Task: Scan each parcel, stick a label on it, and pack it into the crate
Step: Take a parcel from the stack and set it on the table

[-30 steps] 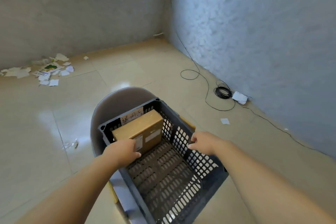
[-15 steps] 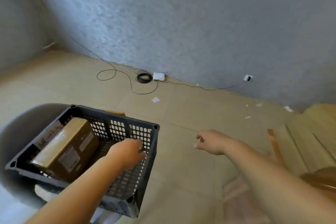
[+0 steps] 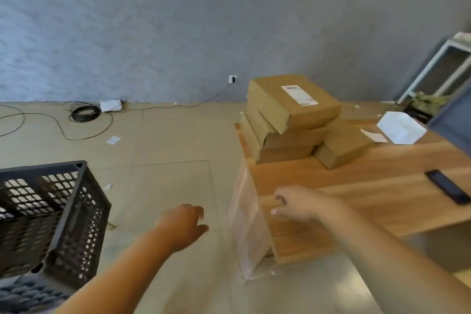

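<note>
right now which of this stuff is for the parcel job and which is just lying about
For the job: crate, stack of parcels, lone parcel beside it, black phone (perhaps the scanner), white sheets (perhaps labels).
Lying about: cable coil, white box, paper scrap on floor, metal frame.

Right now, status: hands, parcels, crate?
Left hand open, empty, above floor. Right hand open, empty, over desk corner. Parcels stacked on desk, untouched. Crate at left; nothing blocks the stack.

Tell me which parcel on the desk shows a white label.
The topmost parcel: a white label sits on its upper face. The parcels beneath it and the low parcel beside them show none.
</note>
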### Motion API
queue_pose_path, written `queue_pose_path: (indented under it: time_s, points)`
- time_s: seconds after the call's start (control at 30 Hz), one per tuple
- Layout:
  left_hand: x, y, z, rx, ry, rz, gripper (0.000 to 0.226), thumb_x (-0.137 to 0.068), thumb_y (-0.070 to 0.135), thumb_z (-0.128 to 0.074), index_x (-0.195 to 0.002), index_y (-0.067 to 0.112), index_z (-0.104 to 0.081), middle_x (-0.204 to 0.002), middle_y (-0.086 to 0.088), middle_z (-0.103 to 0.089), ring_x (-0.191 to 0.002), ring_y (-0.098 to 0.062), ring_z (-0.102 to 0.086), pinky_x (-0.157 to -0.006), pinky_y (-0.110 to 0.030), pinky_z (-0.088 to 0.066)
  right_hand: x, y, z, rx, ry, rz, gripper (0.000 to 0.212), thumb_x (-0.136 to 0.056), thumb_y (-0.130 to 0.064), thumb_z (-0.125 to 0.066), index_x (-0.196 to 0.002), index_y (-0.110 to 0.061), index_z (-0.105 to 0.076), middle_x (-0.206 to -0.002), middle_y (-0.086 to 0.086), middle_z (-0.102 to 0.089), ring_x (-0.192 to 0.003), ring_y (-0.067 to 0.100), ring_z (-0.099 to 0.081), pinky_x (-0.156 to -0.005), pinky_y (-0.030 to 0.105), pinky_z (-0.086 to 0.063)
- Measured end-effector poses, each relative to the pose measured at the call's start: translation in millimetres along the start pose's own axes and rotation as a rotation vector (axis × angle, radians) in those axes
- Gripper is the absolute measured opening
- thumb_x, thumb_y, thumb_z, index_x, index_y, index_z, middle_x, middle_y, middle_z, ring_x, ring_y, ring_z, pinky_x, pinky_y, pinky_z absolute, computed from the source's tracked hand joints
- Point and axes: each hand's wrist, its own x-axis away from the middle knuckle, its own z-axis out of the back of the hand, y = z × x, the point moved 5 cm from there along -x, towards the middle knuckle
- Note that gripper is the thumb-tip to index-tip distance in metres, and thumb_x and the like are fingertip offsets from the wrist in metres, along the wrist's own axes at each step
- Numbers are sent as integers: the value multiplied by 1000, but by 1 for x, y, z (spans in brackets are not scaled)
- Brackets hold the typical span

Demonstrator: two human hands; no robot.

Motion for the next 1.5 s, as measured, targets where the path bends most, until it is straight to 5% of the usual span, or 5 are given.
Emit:
queue_pose_path:
  time_s: [0.17,0.43,1.0,1.27,1.5]
  points:
    - [-17,87,-10,12,0,-107,43,-89,53,-46,-123,28,-51,-120,7,-59,-104,-15,-59,-86,-31,-50,45,86,-6,-88,16,-121,59,-91,-49,-54,-140,-19,-41,-139,2,-48,-120,21,-49,-86,28,-39]
    - [-95,189,-5,27,35,-219,39,-89,52,-47,-120,29,-53,-114,9,-60,-96,-11,-59,-83,-30,-51,61,208,9,-243,77,-255,59,-90,-50,-57,-139,-22,-42,-139,1,-49,-122,18,-49,-97,30,-42]
    - [-302,345,-17,218,-135,-232,31,-89,52,-49,-111,32,-57,-101,14,-59,-87,-7,-55,-66,-20,-42,-43,435,59,-486,198,-386,45,-91,-46,-57,-128,-20,-52,-110,-5,-58,-100,15,-57,-84,29,-48]
    - [-354,381,-56,457,-31,34,54,-85,44,-59,-133,30,-39,-122,8,-51,-96,-10,-57,-84,-29,-49,-126,537,42,-583,169,-421,44,-92,-46,-57,-126,-18,-52,-108,-5,-56,-95,16,-58,-81,31,-50]
    - [-371,408,-85,679,30,423,83,-83,45,-63,-147,22,-16,-147,-5,-31,-120,-26,-49,-91,-39,-48,-215,595,71,-664,149,-303,85,-88,-41,-64,-151,-15,-13,-154,9,-28,-135,29,-37,-102,37,-39]
